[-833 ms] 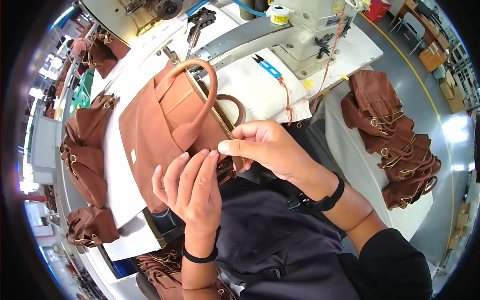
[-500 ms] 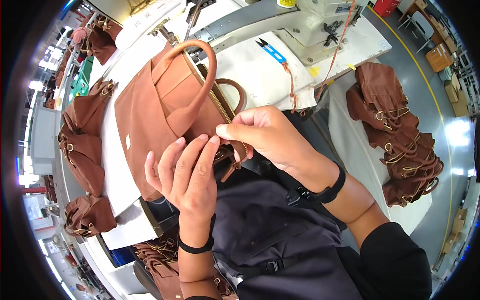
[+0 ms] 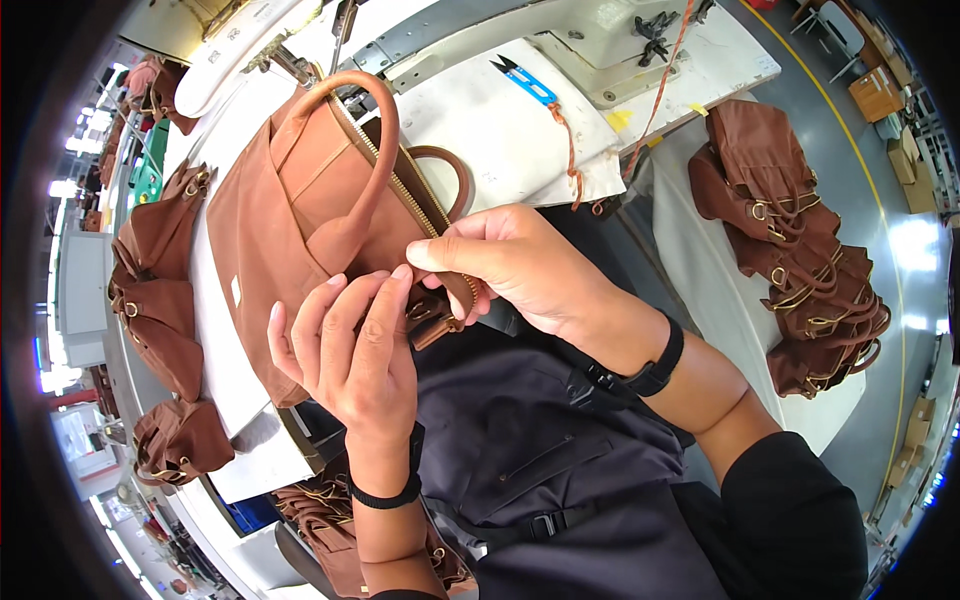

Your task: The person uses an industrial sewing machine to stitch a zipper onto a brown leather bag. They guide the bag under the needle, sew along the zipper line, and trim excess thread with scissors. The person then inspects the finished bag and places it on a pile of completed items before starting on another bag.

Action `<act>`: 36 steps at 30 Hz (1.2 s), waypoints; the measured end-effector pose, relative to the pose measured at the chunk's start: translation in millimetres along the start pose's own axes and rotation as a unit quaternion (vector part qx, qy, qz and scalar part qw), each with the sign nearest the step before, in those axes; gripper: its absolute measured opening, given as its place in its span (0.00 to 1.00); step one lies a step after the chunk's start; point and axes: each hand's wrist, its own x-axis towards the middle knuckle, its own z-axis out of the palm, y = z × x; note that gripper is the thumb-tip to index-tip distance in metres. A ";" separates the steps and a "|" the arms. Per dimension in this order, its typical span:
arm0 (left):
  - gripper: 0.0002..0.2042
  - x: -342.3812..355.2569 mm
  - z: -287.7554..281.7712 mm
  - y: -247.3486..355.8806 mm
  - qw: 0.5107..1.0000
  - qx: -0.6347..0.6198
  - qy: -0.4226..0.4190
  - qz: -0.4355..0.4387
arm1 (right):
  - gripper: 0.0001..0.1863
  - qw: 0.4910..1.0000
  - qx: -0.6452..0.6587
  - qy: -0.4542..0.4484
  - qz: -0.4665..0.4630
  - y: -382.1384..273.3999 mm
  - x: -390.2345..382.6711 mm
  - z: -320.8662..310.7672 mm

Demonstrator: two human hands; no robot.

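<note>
A brown handbag [image 3: 270, 230] lies on the white table in front of me, its gold-toothed zip [image 3: 400, 190] partly open and its two rounded handles standing up. My right hand [image 3: 530, 262] pinches the bag's near top edge by the zip end, thumb on top. Close to that thumb, my left hand [image 3: 352, 350] has its index fingertip on the same edge. Its other fingers are bent and fanned over the bag's side, while its thumb is hidden. Below the right fingers hangs a brown zip end tab [image 3: 438, 330].
Blue-handled thread snips [image 3: 527, 82] on an orange cord lie on the white surface beside a sewing machine [image 3: 430, 50]. Several brown bags [image 3: 790, 250] are piled at the right, others [image 3: 160, 330] stand at the left. More brown bags [image 3: 325, 520] lie below the table.
The bag and both hands appear shifted slightly left in the picture, along with the surroundings. Both hands keep nearly the same pose at the bag's edge.
</note>
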 end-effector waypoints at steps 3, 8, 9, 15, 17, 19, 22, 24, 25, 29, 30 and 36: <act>0.11 -0.3 1.6 -0.7 1.000 -0.002 0.003 0.001 | 0.16 1.000 -0.017 -0.018 -0.012 0.1 -0.1 -2.0; 0.11 2.6 1.9 0.7 1.000 -0.005 0.003 -0.003 | 0.16 0.997 -0.058 -0.029 -0.048 4.7 -0.2 -4.3; 0.11 2.3 2.1 0.3 1.000 -0.006 0.005 -0.002 | 0.15 0.997 -0.057 -0.025 -0.049 4.2 -0.8 -1.9; 0.10 2.0 0.2 0.2 1.000 -0.005 0.002 -0.001 | 0.12 0.997 -0.033 -0.033 -0.063 8.4 0.9 0.5; 0.10 3.2 -0.9 -0.7 1.000 -0.001 0.005 0.001 | 0.12 0.996 -0.039 -0.032 -0.076 8.0 2.6 3.3; 0.10 1.0 0.2 1.4 1.000 -0.001 0.002 0.000 | 0.12 0.996 -0.025 -0.033 -0.079 15.1 6.0 -0.5; 0.10 1.2 1.5 -1.8 1.000 -0.008 0.004 0.001 | 0.12 0.997 -0.003 -0.037 -0.061 16.5 8.5 -3.8; 0.10 0.8 1.7 -1.9 1.000 -0.006 0.006 0.003 | 0.12 0.998 0.003 -0.029 -0.054 14.8 8.3 -2.4; 0.10 0.0 2.2 -2.3 1.000 -0.004 0.007 0.005 | 0.12 0.998 -0.005 -0.023 -0.061 14.7 8.5 -2.8; 0.10 2.3 3.3 -0.2 1.000 -0.006 0.006 0.004 | 0.12 0.996 -0.030 -0.001 -0.083 16.2 9.8 -1.9; 0.10 2.3 3.9 -1.1 1.000 0.000 0.005 0.009 | 0.12 0.996 -0.034 0.004 -0.079 15.7 9.7 -2.2; 0.11 2.0 4.2 -2.3 1.000 0.006 -0.014 0.008 | 0.10 0.997 0.070 0.024 -0.014 16.6 12.7 -1.5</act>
